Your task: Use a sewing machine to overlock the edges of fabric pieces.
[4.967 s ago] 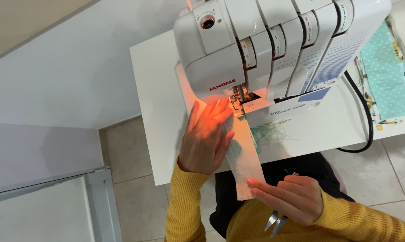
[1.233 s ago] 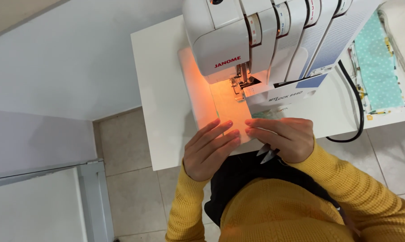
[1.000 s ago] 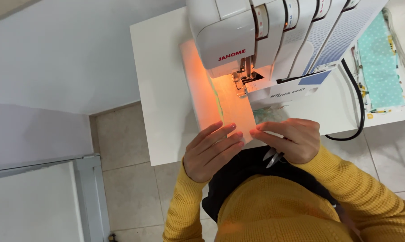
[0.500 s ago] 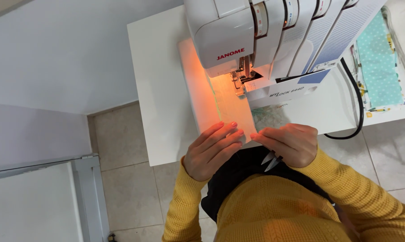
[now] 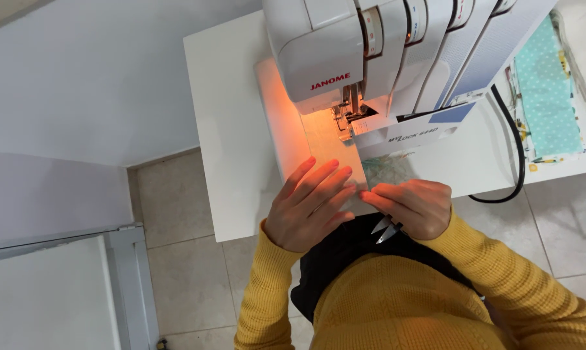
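Observation:
A white overlock sewing machine (image 5: 397, 58) stands on a white table (image 5: 234, 129), its lamp casting orange light on a pale strip of fabric (image 5: 328, 146) under the presser foot. My left hand (image 5: 309, 207) lies flat, fingers spread, on the near end of the fabric. My right hand (image 5: 413, 206) pinches the fabric's right edge with its fingertips and also holds small metal thread snips (image 5: 385, 228) in the palm, blades pointing toward me. Thread clippings (image 5: 390, 170) lie by the machine's front.
Mint patterned fabric pieces (image 5: 546, 97) lie at the table's right. A black cable (image 5: 510, 162) loops off the table's front edge. Tiled floor (image 5: 189, 272) lies below, with a white wall and a metal frame (image 5: 131, 279) at the left.
Five seconds ago a long strip hung off the table toward me. Since then most of it has fed under the machine, and both hands now sit close together at its near end.

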